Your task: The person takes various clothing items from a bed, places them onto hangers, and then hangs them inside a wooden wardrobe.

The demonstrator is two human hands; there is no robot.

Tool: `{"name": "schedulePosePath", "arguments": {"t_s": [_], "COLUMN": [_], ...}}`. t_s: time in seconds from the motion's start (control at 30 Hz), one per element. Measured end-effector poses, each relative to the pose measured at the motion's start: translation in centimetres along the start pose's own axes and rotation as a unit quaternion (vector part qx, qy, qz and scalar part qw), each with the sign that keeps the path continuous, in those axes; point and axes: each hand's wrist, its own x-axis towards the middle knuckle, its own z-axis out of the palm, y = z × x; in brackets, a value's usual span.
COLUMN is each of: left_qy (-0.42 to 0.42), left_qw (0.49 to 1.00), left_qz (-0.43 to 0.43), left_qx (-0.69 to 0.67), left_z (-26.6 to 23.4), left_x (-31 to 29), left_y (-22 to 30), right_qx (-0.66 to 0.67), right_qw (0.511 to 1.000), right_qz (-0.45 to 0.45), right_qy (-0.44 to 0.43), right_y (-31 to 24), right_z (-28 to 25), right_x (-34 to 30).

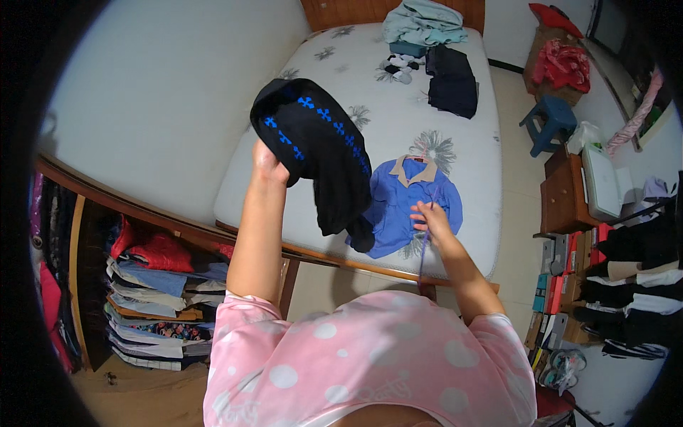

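Note:
My left hand (269, 165) holds up a black garment (334, 164) with rows of blue cross-shaped prints; its fingers are mostly hidden under the cloth. The garment hangs in folds above the bed, its lower end in front of the left side of a blue shirt (398, 206). This shirt has a beige collar, lies spread near the bed's front edge, and has a pink hanger (423, 151) at its neck. My right hand (431, 219), above the shirt, has its fingers curled round a thin purple hanger (422, 260), seen nearly edge-on.
Folded dark trousers (452, 82), rolled socks (403, 67) and a pale green bundle (423, 25) lie farther up the bed (320, 60). Stacked clothes (153, 306) fill an open wardrobe at left. A blue stool (549, 122), wooden cabinet (565, 192) and shoe boxes stand at right.

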Motion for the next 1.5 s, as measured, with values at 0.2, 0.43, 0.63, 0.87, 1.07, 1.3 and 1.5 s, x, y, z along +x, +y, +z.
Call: {"name": "schedulePosePath", "arguments": {"t_s": [0.2, 0.43, 0.63, 0.87, 1.07, 1.3, 1.5], "left_qy": [-0.065, 0.028, 0.109, 0.306, 0.070, 0.021, -0.017], "left_qw": [0.998, 0.997, 0.989, 0.905, 0.936, 0.964, 0.961], "left_qz": [0.015, 0.069, 0.097, 0.040, -0.056, -0.094, 0.005], "left_qx": [-0.007, -0.002, -0.015, 0.293, 0.341, 0.249, 0.277], "left_z": [0.2, -2.7, -7.2, -15.5, -11.2, -2.1, -2.1], "left_x": [-1.5, -2.0, -2.6, -2.5, -5.4, -7.6, -6.9], "left_y": [0.5, 1.9, 3.0, -1.9, -10.5, -13.9, -13.3], "right_qx": [0.004, -0.037, 0.079, 0.083, -0.054, -0.191, -0.192], "right_qw": [0.999, 0.984, 0.973, 0.951, 0.955, 0.922, 0.934], "right_qz": [0.019, -0.153, -0.216, -0.296, -0.291, -0.330, -0.233], "right_qy": [-0.038, -0.086, 0.017, -0.012, -0.013, -0.069, -0.193], "right_y": [2.2, 1.5, -6.1, -14.1, -13.7, -11.0, -12.0], "right_z": [3.8, 7.0, 4.0, 5.6, 8.7, 10.6, 11.1], "right_x": [2.6, 2.9, 2.8, -0.5, -2.3, -3.2, -6.1]}}
